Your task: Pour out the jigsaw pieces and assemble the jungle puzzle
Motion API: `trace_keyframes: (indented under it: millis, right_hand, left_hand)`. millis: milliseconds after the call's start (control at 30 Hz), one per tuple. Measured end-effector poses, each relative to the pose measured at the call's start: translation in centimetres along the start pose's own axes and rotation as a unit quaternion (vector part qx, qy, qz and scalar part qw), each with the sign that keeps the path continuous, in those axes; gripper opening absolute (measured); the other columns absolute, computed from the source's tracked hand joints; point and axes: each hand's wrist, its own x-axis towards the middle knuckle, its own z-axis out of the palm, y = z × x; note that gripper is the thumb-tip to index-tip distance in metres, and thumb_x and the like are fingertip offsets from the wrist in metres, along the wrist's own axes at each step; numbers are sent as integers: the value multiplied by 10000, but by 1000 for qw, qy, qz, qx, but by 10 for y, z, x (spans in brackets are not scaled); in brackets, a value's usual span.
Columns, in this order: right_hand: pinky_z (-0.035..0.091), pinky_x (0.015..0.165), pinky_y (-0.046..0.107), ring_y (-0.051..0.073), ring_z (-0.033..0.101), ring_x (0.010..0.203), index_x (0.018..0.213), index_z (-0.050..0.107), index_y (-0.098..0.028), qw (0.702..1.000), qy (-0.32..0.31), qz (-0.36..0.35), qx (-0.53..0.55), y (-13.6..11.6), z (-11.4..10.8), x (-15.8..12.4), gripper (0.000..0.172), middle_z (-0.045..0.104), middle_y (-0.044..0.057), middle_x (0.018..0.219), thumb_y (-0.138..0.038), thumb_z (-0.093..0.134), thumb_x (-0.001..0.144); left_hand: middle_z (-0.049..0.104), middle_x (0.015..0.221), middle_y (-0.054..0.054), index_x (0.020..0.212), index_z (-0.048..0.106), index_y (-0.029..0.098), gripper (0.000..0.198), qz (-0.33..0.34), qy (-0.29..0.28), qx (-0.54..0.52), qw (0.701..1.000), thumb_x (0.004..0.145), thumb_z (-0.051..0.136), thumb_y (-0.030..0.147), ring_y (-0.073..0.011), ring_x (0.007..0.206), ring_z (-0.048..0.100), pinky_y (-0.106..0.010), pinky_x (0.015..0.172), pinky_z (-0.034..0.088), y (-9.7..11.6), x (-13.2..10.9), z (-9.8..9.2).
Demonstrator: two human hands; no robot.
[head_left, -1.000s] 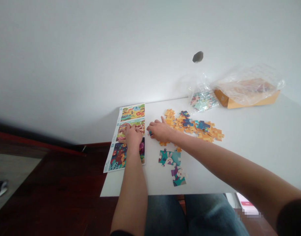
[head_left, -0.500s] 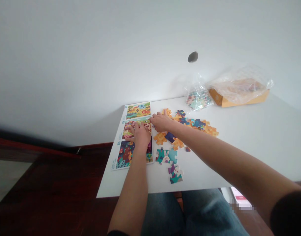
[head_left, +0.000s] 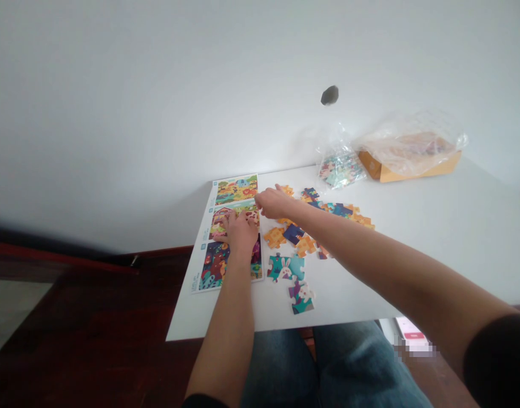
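Note:
My left hand point(head_left: 241, 229) lies on the picture sheet point(head_left: 195, 272) with its fingers spread over the middle farm picture. Three colourful animal scenes are printed down this sheet. At the sheet's right edge, between the top and middle pictures, my right hand point(head_left: 271, 203) has its fingers curled in; whatever they may hold is hidden. Under and beside my right forearm are loose yellow puzzle pieces point(head_left: 275, 237) and dark blue ones point(head_left: 293, 233). Nearer me lie joined teal rabbit pieces point(head_left: 286, 267) and a separate purple and teal rabbit piece point(head_left: 301, 297).
A clear bag of puzzle pieces point(head_left: 342, 169) lies at the back against the wall. Right of it sits a yellow box point(head_left: 417, 172) with clear plastic over it. The white table's point(head_left: 280, 317) front edge runs above my legs. A phone point(head_left: 410, 331) shows below it.
My right hand has shifted slightly left and up along the sheet's edge, its fingers more curled. My left hand stays on the sheet. The view has moved slightly.

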Motion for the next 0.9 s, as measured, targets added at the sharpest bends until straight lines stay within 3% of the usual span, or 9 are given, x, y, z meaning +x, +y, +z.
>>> trace_keyframes:
  millis: [100, 167, 233, 333, 467, 533, 600, 767, 900]
  right_hand:
    - [442, 840, 324, 221, 632, 941, 1044, 641, -153, 995, 60, -4, 85, -2, -10, -21, 203, 713, 98, 1006, -115, 558, 863]
    - [422, 768, 281, 194, 620, 881, 1016, 629, -160, 982, 126, -46, 133, -4, -18, -50, 185, 701, 69, 963, -109, 552, 856]
    - [415, 746, 267, 172, 603, 826, 971, 623, -164, 967, 153, -106, 176, -6, -23, -90, 168, 682, 50, 911, -100, 521, 855]
    - [411, 691, 270, 157, 592, 751, 900, 623, -174, 954, 118, -175, 211, -4, -13, -153, 178, 670, 47, 832, -104, 462, 873]
    - [357, 597, 314, 158, 551, 605, 948, 677, -200, 962, 73, -218, 149, 1, 24, -212, 206, 634, 26, 695, -155, 503, 847]
    - [348, 597, 330, 172, 562, 617, 1186, 654, -211, 958, 59, -251, 124, -1, 40, -224, 319, 644, 28, 719, -233, 520, 897]
    - [350, 609, 339, 180, 570, 633, 1301, 603, -202, 956, 56, -267, 111, -5, 49, -225, 398, 645, 36, 736, -336, 534, 932]
    - [337, 628, 343, 171, 561, 634, 1120, 680, -191, 953, 52, -281, 103, -13, 49, -217, 321, 634, 43, 720, -424, 538, 953]
    - [331, 633, 341, 168, 557, 639, 1098, 683, -194, 950, 66, -287, 105, -9, 50, -221, 300, 640, 42, 723, -417, 539, 959]
  left_hand:
    - [533, 1435, -164, 1234, 684, 154, 384, 3, 23, -10, 1000, 910, 488, 218, -363, 1359, 422, -566, 1155, 302, 2, 3, -5]
    - [580, 1371, -159, 1194, 697, 146, 357, 27, 53, -29, 998, 902, 500, 201, -334, 1316, 474, -522, 1150, 334, 6, 1, -12]
    - [634, 1279, -146, 1158, 698, 140, 330, 84, 84, -76, 990, 913, 482, 183, -292, 1247, 539, -461, 1121, 394, 12, -12, -22]
    - [694, 1100, -113, 1092, 692, 158, 325, 220, 92, -192, 952, 945, 404, 124, -220, 1097, 630, -380, 1024, 493, 18, -55, -36]
    - [700, 1114, -85, 1083, 687, 226, 310, 366, 44, -220, 903, 916, 471, 79, -227, 1113, 627, -414, 1000, 513, 12, -131, -42]
    - [706, 1126, -90, 1099, 682, 221, 317, 368, 35, -209, 905, 900, 494, 59, -240, 1146, 617, -433, 1005, 511, 5, -157, -40]
    - [701, 1177, -99, 1133, 676, 226, 332, 358, 35, -188, 914, 894, 509, 66, -258, 1184, 608, -458, 1008, 512, -1, -171, -36]
    - [642, 1304, -134, 1285, 601, 198, 428, 330, 27, -166, 929, 891, 502, 64, -275, 1257, 568, -487, 1053, 500, -5, -175, -26]
    - [605, 1344, -155, 1351, 551, 185, 506, 316, 41, -175, 932, 875, 467, 33, -273, 1285, 549, -495, 1078, 491, -4, -173, -23]
